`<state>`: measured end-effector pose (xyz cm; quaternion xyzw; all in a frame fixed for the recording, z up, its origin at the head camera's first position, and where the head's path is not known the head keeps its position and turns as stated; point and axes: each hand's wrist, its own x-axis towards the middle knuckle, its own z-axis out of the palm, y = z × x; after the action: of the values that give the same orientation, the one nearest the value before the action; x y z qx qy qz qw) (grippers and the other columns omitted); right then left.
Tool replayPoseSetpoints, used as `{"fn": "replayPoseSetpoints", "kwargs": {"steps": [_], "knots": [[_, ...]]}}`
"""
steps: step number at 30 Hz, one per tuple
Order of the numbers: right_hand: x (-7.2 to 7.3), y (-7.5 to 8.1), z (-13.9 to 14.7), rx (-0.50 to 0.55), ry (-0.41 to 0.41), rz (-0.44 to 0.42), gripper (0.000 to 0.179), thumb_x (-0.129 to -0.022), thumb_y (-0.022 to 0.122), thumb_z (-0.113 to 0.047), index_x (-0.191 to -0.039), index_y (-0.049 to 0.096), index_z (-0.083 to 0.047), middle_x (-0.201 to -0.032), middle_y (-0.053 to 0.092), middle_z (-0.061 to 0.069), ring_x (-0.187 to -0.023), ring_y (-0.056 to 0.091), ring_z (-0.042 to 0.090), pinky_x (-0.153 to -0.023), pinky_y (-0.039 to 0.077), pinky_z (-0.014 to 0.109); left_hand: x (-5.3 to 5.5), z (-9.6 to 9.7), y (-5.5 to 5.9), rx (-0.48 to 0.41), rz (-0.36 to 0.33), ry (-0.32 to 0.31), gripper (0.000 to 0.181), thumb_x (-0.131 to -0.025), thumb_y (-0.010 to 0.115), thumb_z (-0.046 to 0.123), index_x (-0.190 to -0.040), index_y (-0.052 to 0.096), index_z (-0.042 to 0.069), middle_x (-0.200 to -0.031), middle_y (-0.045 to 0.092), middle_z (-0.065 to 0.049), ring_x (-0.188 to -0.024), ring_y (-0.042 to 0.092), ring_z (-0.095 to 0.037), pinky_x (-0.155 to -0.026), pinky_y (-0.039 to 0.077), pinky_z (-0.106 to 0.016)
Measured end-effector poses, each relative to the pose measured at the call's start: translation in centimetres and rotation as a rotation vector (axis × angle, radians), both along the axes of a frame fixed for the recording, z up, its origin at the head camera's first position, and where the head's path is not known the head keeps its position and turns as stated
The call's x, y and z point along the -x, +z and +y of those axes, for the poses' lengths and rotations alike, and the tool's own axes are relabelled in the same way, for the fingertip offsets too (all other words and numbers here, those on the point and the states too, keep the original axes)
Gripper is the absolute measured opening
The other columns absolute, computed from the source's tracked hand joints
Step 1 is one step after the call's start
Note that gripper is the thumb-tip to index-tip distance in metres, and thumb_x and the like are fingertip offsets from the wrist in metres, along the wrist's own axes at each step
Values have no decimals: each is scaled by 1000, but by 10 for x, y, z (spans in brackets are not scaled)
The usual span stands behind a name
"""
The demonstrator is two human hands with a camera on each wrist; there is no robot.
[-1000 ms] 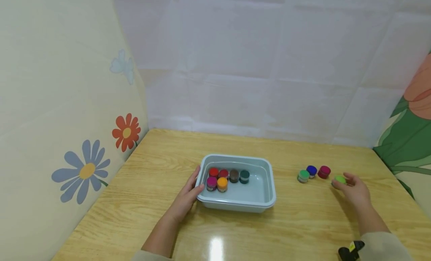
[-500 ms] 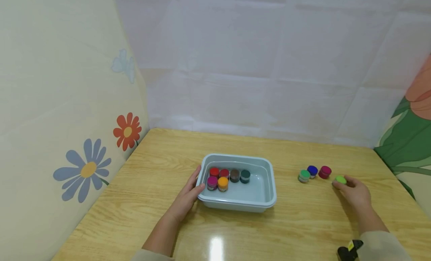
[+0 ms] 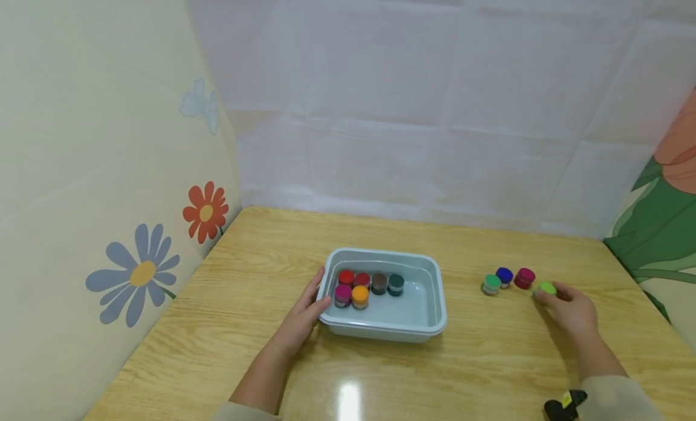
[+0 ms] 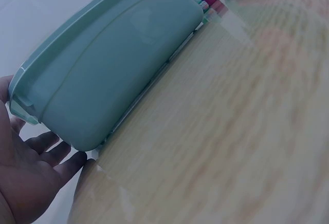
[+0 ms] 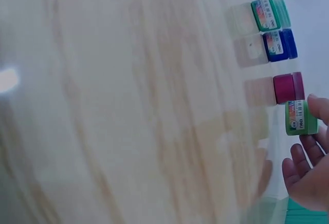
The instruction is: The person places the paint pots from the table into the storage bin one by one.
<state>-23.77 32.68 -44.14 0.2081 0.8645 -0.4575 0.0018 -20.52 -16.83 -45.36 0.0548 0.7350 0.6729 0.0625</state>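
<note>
In the head view, my left hand holds the left end of a pale blue-grey plastic tub, thumb at the rim and fingers along the outer wall. Several small paint jars stand inside, including an orange jar, a purple jar and a dark green jar. Off to the right, my right hand pinches a light green paint jar. In the right wrist view, a gap shows between this light green jar and its reflection, so it looks slightly raised.
Left of the right hand, a magenta jar, a blue jar and a green jar stand on the wooden table. A white cloth hangs behind. A black object sits by the right sleeve.
The right hand has shifted slightly left with the light green jar, closer to the magenta jar. The left hand and the tub have stayed in place.
</note>
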Motion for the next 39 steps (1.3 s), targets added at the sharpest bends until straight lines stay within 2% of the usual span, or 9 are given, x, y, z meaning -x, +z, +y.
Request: {"fn": "replayPoseSetpoints", "kwargs": {"steps": [10,18,20,22,25,27,29,35,39], "knots": [[-2,13,-10,28,71,43,80,-97,50,-49,-154,21,0,-154,27,32,-139,31,47,-110,36,55,0,-1,0,8,-8,3,65,-101,48,26,-158,18,26,-163,18,-18,-151,16,-37,-120,17,-56],[2,32,-35,56,109,90,79,-96,55,-47,-153,25,-2,-153,33,28,-140,34,42,-111,36,54,1,-1,-1,-6,-11,-2,64,-101,48,25,-158,18,26,-163,18,-19,-151,16,-37,-120,18,-57],[3,37,-42,72,138,93,78,-96,56,-46,-154,25,-3,-153,35,27,-130,51,29,-112,37,52,1,-1,-1,-4,-12,-3,64,-101,48,25,-158,18,26,-163,18,-19,-151,16,-37,-120,18,-57],[5,42,-49,62,171,100,78,-95,57,-47,-153,27,-3,-151,38,26,-115,60,17,-107,45,40,0,-1,-1,-3,-9,-3,64,-101,48,25,-158,18,25,-163,19,-19,-150,16,-38,-120,18,-57],[6,47,-61,53,219,128,79,-94,60,-47,-152,31,-3,-148,43,24,-109,59,8,-91,52,18,0,-1,-1,-4,-4,-4,64,-101,47,24,-158,18,25,-162,19,-20,-150,17,-38,-120,18,-57],[6,51,-69,58,247,143,79,-93,61,-48,-151,33,-3,-147,44,23,-120,53,20,-81,47,8,1,-1,-1,-6,-3,-4,64,-101,47,23,-158,18,24,-162,19,-20,-150,17,-38,-120,18,-57],[5,56,-79,83,279,159,79,-93,63,-46,-151,33,-3,-146,45,22,-127,47,27,-81,46,8,1,-1,-1,-7,-2,-4,64,-101,47,23,-158,18,24,-162,19,-20,-150,17,-38,-120,18,-57],[4,67,-108,113,360,205,72,-92,68,-37,-147,40,-2,-139,52,20,-111,54,13,-85,49,15,0,-1,0,4,-12,1,65,-101,48,25,-158,18,25,-163,18,-18,-151,16,-38,-120,18,-57],[5,71,-129,126,388,210,68,-90,71,-33,-144,45,-2,-135,56,20,-112,58,18,-87,49,19,1,-1,0,14,-15,2,65,-101,48,26,-158,19,27,-163,17,-17,-151,15,-38,-120,19,-57]]}}
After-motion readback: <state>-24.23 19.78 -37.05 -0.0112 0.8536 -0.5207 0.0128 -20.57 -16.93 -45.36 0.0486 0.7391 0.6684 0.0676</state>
